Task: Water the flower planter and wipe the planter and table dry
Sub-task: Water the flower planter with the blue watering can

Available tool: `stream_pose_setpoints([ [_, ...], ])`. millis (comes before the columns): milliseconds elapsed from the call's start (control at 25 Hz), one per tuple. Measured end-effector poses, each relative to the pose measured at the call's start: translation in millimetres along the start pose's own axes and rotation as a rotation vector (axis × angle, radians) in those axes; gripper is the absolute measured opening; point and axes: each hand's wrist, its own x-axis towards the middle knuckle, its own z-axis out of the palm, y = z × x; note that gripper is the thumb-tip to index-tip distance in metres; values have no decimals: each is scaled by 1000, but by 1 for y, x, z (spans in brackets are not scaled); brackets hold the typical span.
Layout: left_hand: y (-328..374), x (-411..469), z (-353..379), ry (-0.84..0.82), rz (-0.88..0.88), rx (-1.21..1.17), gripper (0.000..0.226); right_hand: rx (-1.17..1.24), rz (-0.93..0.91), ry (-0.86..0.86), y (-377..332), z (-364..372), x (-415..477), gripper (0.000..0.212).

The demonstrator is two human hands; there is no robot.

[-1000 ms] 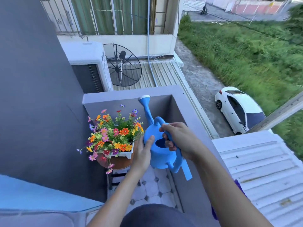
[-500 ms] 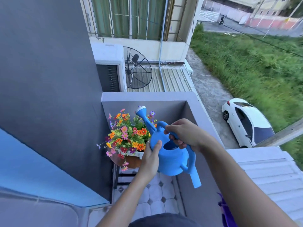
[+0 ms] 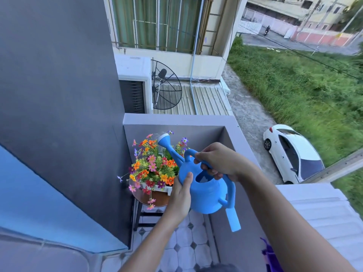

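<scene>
A blue watering can (image 3: 206,195) is held over the balcony corner, its spout with a white rose tilted up and left above the flowers (image 3: 153,165). My right hand (image 3: 218,160) is closed around the can's top handle. My left hand (image 3: 180,195) presses flat against the can's left side. The colourful flowers stand in a white planter (image 3: 167,190) on a small round brown table (image 3: 155,199). Fine drops seem to leave the rose, though that is hard to tell.
A dark grey wall (image 3: 59,95) stands on the left, and the grey balcony parapet (image 3: 176,119) closes the far and right sides. The floor is pale tile (image 3: 186,244). A purple cloth (image 3: 271,256) shows at the lower right. Far below is a white car (image 3: 292,154).
The can has moved left, so its spout now reaches over the flowers instead of standing beside them. Both hands keep the same hold. The camera has turned right.
</scene>
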Motion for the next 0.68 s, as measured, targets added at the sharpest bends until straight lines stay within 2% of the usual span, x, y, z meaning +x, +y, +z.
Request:
stream_pose_setpoints([
  [160,0,-10,1,-16,-15,0,23,-49,8,-26,-8,-1,-6,31],
  [400,-6,-20,8,-21,9,-25,29,-102,9,-48,-10,-3,-17,30],
  [680,-22,-36,26,46,-1,-26,56,-147,-10,-87,6,-8,-28,29],
])
